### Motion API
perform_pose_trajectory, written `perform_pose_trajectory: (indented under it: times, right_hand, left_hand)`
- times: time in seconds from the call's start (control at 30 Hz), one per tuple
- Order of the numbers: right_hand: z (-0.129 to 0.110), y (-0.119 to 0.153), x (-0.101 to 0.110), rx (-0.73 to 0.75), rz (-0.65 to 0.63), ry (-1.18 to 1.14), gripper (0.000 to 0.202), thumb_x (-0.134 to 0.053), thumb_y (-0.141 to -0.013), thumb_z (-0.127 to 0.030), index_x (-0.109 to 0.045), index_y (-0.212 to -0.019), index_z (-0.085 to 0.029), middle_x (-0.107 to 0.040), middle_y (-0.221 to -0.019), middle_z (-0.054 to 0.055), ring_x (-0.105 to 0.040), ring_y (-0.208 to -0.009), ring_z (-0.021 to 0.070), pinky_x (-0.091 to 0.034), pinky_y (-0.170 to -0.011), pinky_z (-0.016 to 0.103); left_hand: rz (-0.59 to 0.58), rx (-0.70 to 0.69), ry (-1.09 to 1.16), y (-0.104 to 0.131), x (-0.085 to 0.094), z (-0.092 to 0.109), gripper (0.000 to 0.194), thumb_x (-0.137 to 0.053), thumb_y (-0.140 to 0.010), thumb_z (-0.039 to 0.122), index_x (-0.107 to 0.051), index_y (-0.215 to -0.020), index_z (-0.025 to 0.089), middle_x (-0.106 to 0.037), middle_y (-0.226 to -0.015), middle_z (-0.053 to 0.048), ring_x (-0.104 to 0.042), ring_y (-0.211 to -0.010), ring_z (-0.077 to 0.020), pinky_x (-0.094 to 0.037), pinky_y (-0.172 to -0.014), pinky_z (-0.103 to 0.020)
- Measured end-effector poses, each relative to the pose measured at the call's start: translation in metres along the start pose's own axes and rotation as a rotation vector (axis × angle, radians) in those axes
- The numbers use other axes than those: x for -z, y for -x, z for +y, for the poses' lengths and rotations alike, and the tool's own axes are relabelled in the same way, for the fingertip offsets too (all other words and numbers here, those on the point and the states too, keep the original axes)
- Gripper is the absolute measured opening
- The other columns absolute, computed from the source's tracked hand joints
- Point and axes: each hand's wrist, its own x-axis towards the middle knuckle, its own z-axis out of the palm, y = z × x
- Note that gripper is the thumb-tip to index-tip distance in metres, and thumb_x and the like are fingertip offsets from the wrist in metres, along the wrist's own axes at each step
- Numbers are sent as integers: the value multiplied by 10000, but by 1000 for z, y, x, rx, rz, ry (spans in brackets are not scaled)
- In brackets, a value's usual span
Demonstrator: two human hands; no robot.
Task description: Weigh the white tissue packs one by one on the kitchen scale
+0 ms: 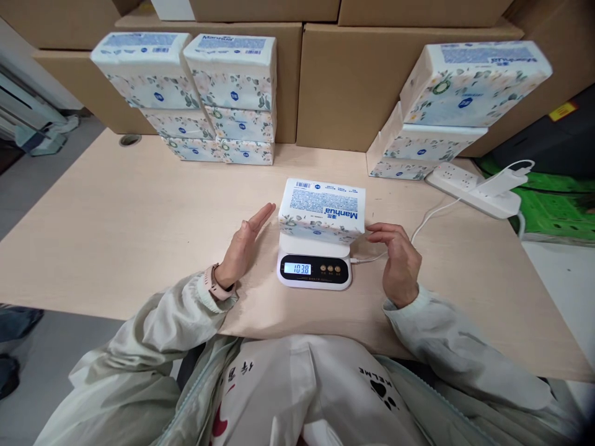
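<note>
A white tissue pack point(323, 207) with blue print and a floral edge rests on a white digital scale point(315, 271), whose lit display reads 103.8. To the left of the pack, my left hand point(242, 248) is held apart from it, fingers stretched out and holding nothing. My right hand point(397, 260) is at the pack's right side, its fingers extended near the edge and its palm without anything in it. Whether those fingertips touch the pack is hard to tell.
Stacked tissue packs stand at the back left point(235, 93) and back right point(469, 93) of the wooden table point(139, 229). Cardboard boxes point(348, 87) line the back. A white power strip point(474, 189) with a cable to the scale lies right, beside a green crate point(553, 214).
</note>
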Motion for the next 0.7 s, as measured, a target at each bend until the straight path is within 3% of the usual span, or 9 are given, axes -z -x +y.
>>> perform_pose_trajectory:
  times: [0.1,0.2,0.3,0.37,0.43,0.5,0.57,0.7]
  right_hand:
    - [-3,-1,-1,-20,-3,-11,450,-484,-1114,-512,-832,-984,-257,-792,-1182,90,-728,-1177,275,-580,-1020,488]
    - [-10,-2,-5,-106,-57,-99,462,-450,-1121,-562,-812,-1215,-290,-755,-1413,80,-679,-1360,287,-566,-1114,527]
    - [-22,-11,-10,-189,-217,-173,503,-487,-1104,-608,-655,-1519,-379,-635,-1622,31,-578,-1523,285,-498,-1248,581]
    - [-31,-23,-16,-199,-353,-179,575,-534,-1084,-627,-534,-1624,-428,-558,-1697,0,-502,-1595,289,-447,-1305,615]
    - [-41,-40,-27,-171,-477,-169,647,-588,-1060,-635,-462,-1667,-449,-474,-1759,-24,-405,-1663,303,-410,-1337,643]
    - [-48,-60,-46,-145,-595,-180,701,-637,-1033,-639,-440,-1676,-443,-413,-1793,-37,-332,-1702,315,-402,-1346,656]
    - [-53,-80,-76,-143,-720,-219,749,-690,-993,-648,-455,-1665,-416,-394,-1801,-40,-308,-1713,325,-421,-1341,653]
    - [-55,-113,-163,-230,-969,-321,836,-775,-911,-640,-483,-1639,-349,-489,-1746,-5,-462,-1623,323,-405,-1359,632]
  left_hand:
    - [-37,-17,-49,-3,3,-2,735,-539,-999,842,-716,-1471,307,-522,-1701,-51,-357,-1688,-279,-168,-1459,-538]
    - [-78,-9,-67,-10,-2,-2,723,-586,-973,846,-717,-1459,327,-518,-1705,-45,-341,-1695,-286,-193,-1451,-550]
    - [-136,-10,-5,-19,-16,4,707,-624,-952,845,-754,-1370,290,-628,-1597,-95,-421,-1655,-304,-318,-1410,-544]
    - [-155,-21,48,-23,-24,11,679,-637,-953,828,-776,-1291,255,-692,-1502,-117,-497,-1600,-323,-421,-1352,-537]
    - [-99,-29,81,-27,-25,19,649,-688,-928,803,-784,-1224,233,-725,-1441,-122,-565,-1532,-350,-513,-1269,-530]
    - [37,-44,80,-30,-14,26,631,-743,-886,780,-783,-1187,228,-738,-1421,-113,-611,-1473,-370,-572,-1188,-507]
    - [202,-82,40,-34,9,31,603,-782,-867,736,-774,-1210,240,-728,-1449,-89,-619,-1461,-368,-597,-1133,-462]
    - [548,-219,-95,-49,73,30,686,-911,-808,594,-706,-1369,254,-708,-1471,-76,-631,-1448,-336,-587,-1117,-393]
